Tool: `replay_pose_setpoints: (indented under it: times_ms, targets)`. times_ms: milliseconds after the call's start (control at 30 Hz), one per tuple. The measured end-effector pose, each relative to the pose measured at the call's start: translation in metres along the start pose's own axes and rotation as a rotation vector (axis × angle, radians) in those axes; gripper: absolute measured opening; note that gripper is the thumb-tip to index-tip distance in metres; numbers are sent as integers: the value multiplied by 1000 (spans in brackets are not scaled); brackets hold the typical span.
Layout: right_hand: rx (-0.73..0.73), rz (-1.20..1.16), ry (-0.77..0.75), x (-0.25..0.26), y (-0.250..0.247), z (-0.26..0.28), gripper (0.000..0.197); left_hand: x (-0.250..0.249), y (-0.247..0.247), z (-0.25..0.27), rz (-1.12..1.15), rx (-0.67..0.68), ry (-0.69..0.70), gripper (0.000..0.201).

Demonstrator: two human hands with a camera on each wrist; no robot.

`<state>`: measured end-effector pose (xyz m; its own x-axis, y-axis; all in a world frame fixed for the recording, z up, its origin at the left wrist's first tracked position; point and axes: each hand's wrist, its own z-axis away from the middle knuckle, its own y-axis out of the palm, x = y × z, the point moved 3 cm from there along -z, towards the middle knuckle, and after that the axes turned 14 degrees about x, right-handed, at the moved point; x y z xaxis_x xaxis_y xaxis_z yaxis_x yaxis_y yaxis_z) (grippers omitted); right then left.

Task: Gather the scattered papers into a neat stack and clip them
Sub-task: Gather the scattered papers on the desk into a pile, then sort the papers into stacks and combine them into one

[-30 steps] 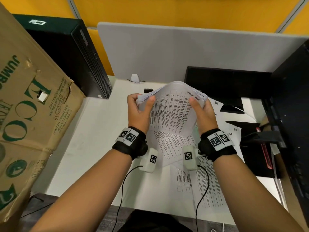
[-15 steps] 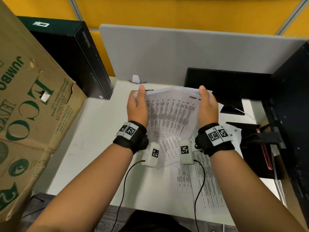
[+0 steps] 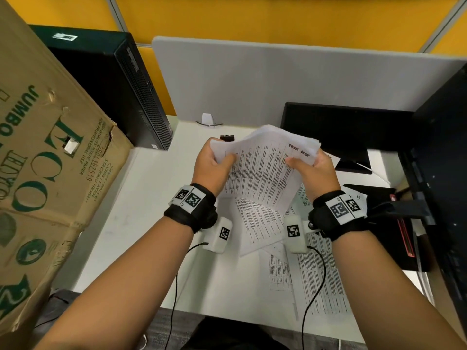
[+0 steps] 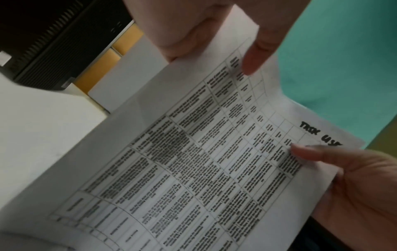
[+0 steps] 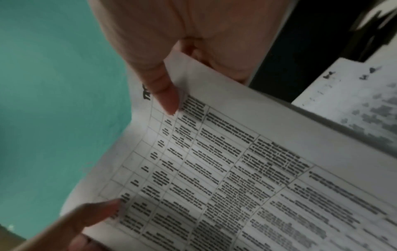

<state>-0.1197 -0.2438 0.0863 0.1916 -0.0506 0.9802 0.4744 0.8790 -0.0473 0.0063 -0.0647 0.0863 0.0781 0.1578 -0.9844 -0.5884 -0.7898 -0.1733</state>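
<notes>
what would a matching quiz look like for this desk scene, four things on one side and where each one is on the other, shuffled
Things
1. held papers
2. cardboard box
3. black binder clip
4. loose printed sheets

Places
A. lying flat on the white desk under the right forearm
B. on the desk just beyond the left hand
C. lifted off the desk in the grip of both hands, the right hand on its right edge
D. at the far left of the view

Pairs: 1-C, 2-D, 3-B, 4-A
</notes>
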Motion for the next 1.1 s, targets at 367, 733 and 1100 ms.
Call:
replay_pose_setpoints:
  times_ms: [367,733,1100]
  targets:
    - [-1,-178,90,-21,5,6,29,22,-7,4,155,-114,-22,30]
    - [-41,-314,179,-53,8,-6,30,50,-5,1,172,-116,-91,35]
    - [-80,-183,212,-68,15,-24,26,55,-4,-2,-50,-63,-92,23]
